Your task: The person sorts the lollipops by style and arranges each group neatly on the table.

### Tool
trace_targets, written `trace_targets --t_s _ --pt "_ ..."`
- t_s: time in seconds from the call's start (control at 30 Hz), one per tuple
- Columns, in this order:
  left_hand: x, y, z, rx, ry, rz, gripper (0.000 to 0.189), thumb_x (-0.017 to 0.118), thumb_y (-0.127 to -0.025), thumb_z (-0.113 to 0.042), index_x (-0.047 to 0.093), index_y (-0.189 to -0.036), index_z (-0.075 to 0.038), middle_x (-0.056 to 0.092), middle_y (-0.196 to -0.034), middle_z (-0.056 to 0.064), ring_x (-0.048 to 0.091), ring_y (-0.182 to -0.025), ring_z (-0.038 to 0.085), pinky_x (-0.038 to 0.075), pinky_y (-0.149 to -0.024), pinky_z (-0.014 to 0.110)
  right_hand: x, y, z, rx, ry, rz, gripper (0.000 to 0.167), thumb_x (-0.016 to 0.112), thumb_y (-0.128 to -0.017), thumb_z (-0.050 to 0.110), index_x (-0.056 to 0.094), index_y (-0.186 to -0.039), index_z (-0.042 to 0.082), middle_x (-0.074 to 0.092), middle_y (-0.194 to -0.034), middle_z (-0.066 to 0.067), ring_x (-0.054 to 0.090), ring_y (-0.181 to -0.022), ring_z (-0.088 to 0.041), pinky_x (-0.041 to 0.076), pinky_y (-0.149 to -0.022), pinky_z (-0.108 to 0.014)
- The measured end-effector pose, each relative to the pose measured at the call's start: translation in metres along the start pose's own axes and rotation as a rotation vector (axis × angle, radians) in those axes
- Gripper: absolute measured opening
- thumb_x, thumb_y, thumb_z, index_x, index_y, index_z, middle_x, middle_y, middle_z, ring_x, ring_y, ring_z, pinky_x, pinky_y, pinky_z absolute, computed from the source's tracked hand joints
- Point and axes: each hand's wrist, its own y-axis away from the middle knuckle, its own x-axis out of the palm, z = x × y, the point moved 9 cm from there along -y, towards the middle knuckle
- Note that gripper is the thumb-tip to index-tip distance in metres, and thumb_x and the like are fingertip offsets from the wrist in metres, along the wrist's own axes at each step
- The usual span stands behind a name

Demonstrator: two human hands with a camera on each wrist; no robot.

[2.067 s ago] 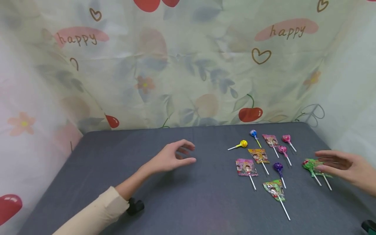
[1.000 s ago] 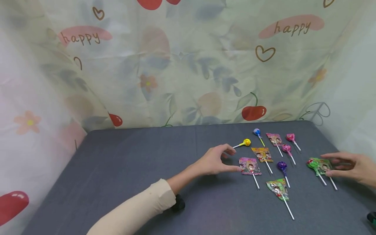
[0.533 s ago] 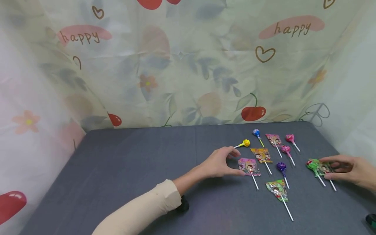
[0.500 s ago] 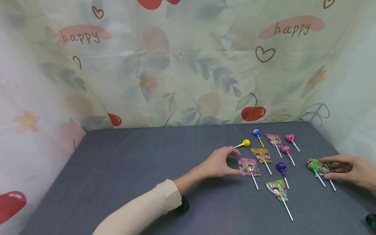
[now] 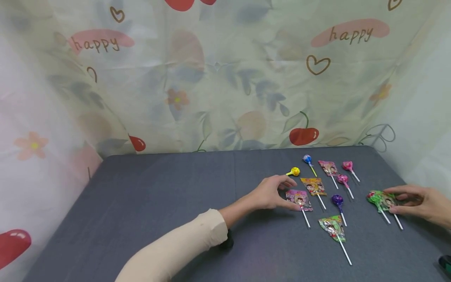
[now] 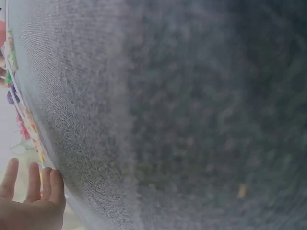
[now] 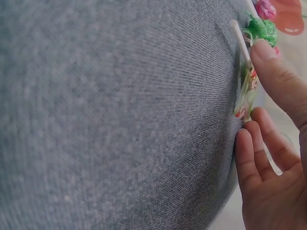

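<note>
My left hand (image 5: 269,194) is low over the dark table, its fingers loosely bent and spread. Its thumb overlaps the left edge of a flat lollipop in a pink-purple wrapper (image 5: 303,200), while the fingertips are above that wrapper. To the right, my right hand (image 5: 424,204) has thumb and fingers parted around a flat green-wrapped lollipop (image 5: 389,201). In the right wrist view the thumb lies along this lollipop's wrapper (image 7: 248,91) and the other fingertips are at its far end. A round green lollipop (image 5: 375,197) lies against it on the left.
Around the hands lie a yellow lollipop (image 5: 294,171), a blue one (image 5: 307,159), an orange flat one (image 5: 312,185), a purple one (image 5: 337,200) and a green flat one (image 5: 332,227). Several pink lollipops (image 5: 343,179) are farther back. A patterned curtain (image 5: 218,78) hangs behind the table.
My left hand has moved right across the table to the pink-purple lollipop, most recently by a small amount. The right hand has settled closer around the green one. The lollipops lie as before.
</note>
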Motion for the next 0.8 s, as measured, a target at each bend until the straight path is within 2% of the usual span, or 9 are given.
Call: trace_targets --t_s 0.1,0.17,0.23,0.37,0.57,0.8 --pt "0.001 -0.002 0.000 -0.012 0.019 0.000 0.060 0.091 -0.078 -0.030 0.067 -0.130 -0.012 0.066 -0.127 -0.001 0.059 -0.113 0.009 0.044 -0.092 0.020 -0.001 -0.001 0.001 -0.019 -0.006 -0.004 0.049 0.092 -0.076 0.019 0.072 -0.115 -0.002 0.066 -0.104 0.011 0.055 -0.084 0.006 0.046 -0.064 -0.019" --pt "0.002 -0.003 -0.001 -0.011 0.027 0.000 0.060 0.092 -0.078 -0.028 0.067 -0.129 -0.012 0.066 -0.126 -0.001 0.060 -0.112 0.009 0.044 -0.091 0.020 0.000 -0.001 0.002 -0.025 -0.004 -0.001 0.048 0.092 -0.076 0.019 0.072 -0.115 -0.001 0.065 -0.104 0.015 0.055 -0.085 0.006 0.046 -0.065 -0.019" --pt "0.004 -0.004 -0.003 0.000 0.025 0.004 0.059 0.092 -0.077 -0.026 0.068 -0.128 -0.012 0.067 -0.125 0.000 0.060 -0.111 0.008 0.044 -0.091 0.019 0.000 -0.002 0.004 -0.035 -0.003 0.007 0.047 0.092 -0.076 0.018 0.072 -0.115 -0.001 0.065 -0.104 0.014 0.055 -0.085 0.006 0.047 -0.064 -0.020" --pt "0.009 -0.007 -0.006 0.024 -0.014 0.017 0.061 0.094 -0.075 -0.026 0.068 -0.128 -0.013 0.067 -0.125 -0.001 0.060 -0.110 0.006 0.043 -0.091 0.017 -0.001 -0.002 0.006 -0.073 -0.015 0.005 0.044 0.092 -0.075 0.015 0.074 -0.113 0.002 0.065 -0.103 0.019 0.055 -0.085 0.005 0.048 -0.063 -0.020" --pt "0.014 -0.012 -0.003 0.021 -0.062 0.038 0.063 0.095 -0.074 -0.028 0.068 -0.129 -0.015 0.066 -0.125 -0.003 0.057 -0.112 0.006 0.041 -0.093 0.018 -0.003 -0.001 0.007 -0.130 -0.053 -0.020 0.042 0.092 -0.073 0.009 0.075 -0.111 0.005 0.063 -0.104 0.026 0.056 -0.085 0.004 0.046 -0.064 -0.016" --pt "0.016 -0.016 -0.003 0.037 -0.127 0.045 0.063 0.095 -0.073 -0.031 0.068 -0.129 -0.016 0.065 -0.124 -0.005 0.054 -0.110 0.005 0.040 -0.093 0.018 -0.002 0.000 0.006 -0.145 -0.085 -0.025 0.042 0.091 -0.072 0.005 0.075 -0.111 0.005 0.062 -0.104 0.026 0.056 -0.086 0.005 0.044 -0.066 -0.014"
